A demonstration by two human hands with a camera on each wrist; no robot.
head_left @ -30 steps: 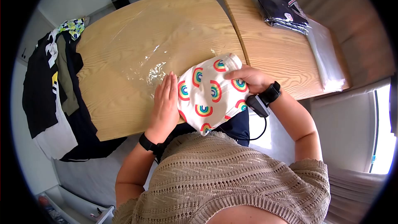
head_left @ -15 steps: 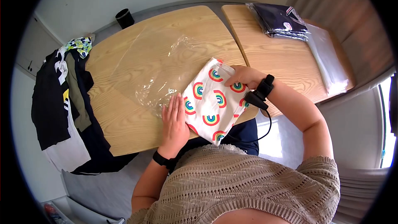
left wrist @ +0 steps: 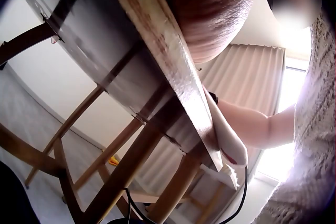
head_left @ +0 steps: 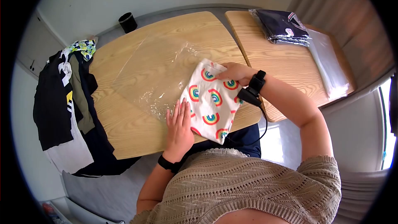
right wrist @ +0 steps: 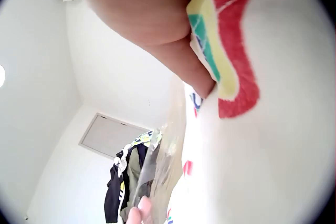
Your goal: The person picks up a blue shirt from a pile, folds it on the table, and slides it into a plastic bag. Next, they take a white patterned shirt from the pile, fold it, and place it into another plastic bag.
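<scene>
The folded white cloth with rainbow prints (head_left: 211, 101) lies at the near edge of the table, its lower corner reaching past it. My right hand (head_left: 236, 74) grips its upper right side, thumb on top; the fingers beneath are hidden. Along the cloth's left edge rests my left hand (head_left: 180, 128), fingers straight. In the right wrist view, the right hand (right wrist: 147, 14) presses a thumb or finger against the printed cloth (right wrist: 262, 129). Flat on the table, left of the cloth, is a clear plastic bag (head_left: 153, 74). The left wrist view shows mainly the table's edge (left wrist: 173, 61).
Dark, olive and white clothes (head_left: 54, 103) hang over the table's left side. On the second table (head_left: 269, 62) are a bagged dark garment (head_left: 284, 27) and a stack of clear bags (head_left: 329, 64). A black bin (head_left: 127, 23) stands behind the table. A cable (head_left: 265, 128) hangs from the right wrist.
The head view has shifted, showing the tables lower. The cloth has turned slightly and moved a little left on the table with my right hand. My left fingers now overlap the cloth's left edge.
</scene>
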